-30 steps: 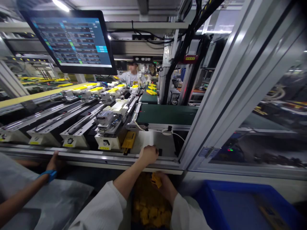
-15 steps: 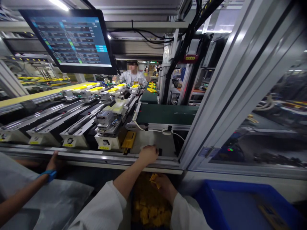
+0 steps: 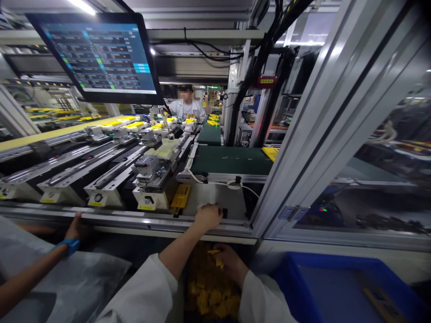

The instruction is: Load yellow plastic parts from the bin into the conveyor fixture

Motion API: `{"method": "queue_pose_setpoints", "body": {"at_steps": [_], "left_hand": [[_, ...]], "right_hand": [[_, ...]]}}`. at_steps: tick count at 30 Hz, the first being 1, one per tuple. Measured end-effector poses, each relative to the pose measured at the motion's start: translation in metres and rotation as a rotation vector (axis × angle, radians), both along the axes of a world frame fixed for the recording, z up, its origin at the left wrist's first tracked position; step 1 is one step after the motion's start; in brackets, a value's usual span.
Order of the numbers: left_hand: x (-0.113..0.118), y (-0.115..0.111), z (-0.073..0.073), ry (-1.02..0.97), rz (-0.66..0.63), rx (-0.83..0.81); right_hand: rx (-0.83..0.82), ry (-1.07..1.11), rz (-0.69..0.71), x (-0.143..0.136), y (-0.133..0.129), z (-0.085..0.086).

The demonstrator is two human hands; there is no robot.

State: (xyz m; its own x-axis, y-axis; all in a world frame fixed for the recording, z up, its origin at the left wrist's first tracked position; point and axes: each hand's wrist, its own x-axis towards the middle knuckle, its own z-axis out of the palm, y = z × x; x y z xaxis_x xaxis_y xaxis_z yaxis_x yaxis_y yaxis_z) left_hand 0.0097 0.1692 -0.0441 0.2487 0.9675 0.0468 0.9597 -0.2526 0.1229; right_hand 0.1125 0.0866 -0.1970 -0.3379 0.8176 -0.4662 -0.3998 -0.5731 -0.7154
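My left hand [image 3: 208, 216] rests on the grey metal plate [image 3: 232, 195] just behind the frame's front rail. Its fingers curl downward, and whatever they may hold is hidden. A small black block [image 3: 225, 213] sits beside it. Lower down, my right hand [image 3: 232, 262] pinches small yellow pieces [image 3: 218, 260] between thumb and fingers. Beneath it is a heap of similar yellow pieces [image 3: 215, 300] in a dark container. A flat yellow tray-like part [image 3: 181, 197] lies on the plate, left of my left hand.
A green conveyor belt [image 3: 232, 159] runs behind the plate, with a yellow part [image 3: 270, 154] on it. Slide rails with fixtures [image 3: 148, 166] stand left. A metal post [image 3: 303, 116] and blue bin [image 3: 292, 273] are right. A co-worker's hand [image 3: 74, 228] touches the rail; another person [image 3: 186, 107] is behind.
A yellow part has come into view at the right of the green belt. The pieces in my right hand have turned. My left hand has stayed in place.
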Motion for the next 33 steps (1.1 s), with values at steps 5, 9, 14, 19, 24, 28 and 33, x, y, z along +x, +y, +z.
{"method": "queue_pose_setpoints", "body": {"at_steps": [5,9,14,19,24,28,33], "left_hand": [[0.0,0.0,-0.001,0.004,0.009,-0.012],[0.0,0.0,0.001,0.001,0.019,-0.017],[0.001,0.0,0.003,-0.007,0.017,-0.031],[0.001,0.001,0.003,-0.008,0.004,-0.032],[0.001,0.001,0.003,-0.004,0.004,-0.028],[0.001,0.001,0.002,-0.004,0.005,-0.023],[0.001,0.002,0.002,0.002,-0.004,-0.021]], "right_hand": [[0.249,-0.242,0.046,0.0,-0.002,0.003],[0.334,-0.261,0.071,-0.004,-0.007,0.013],[0.209,0.021,0.182,-0.01,-0.016,0.019],[0.208,0.044,0.194,-0.009,-0.016,0.012],[0.141,0.044,0.252,-0.005,-0.016,0.013],[0.165,-0.039,0.256,-0.003,-0.016,0.015],[0.256,-0.136,0.283,-0.004,-0.016,0.018]]}}
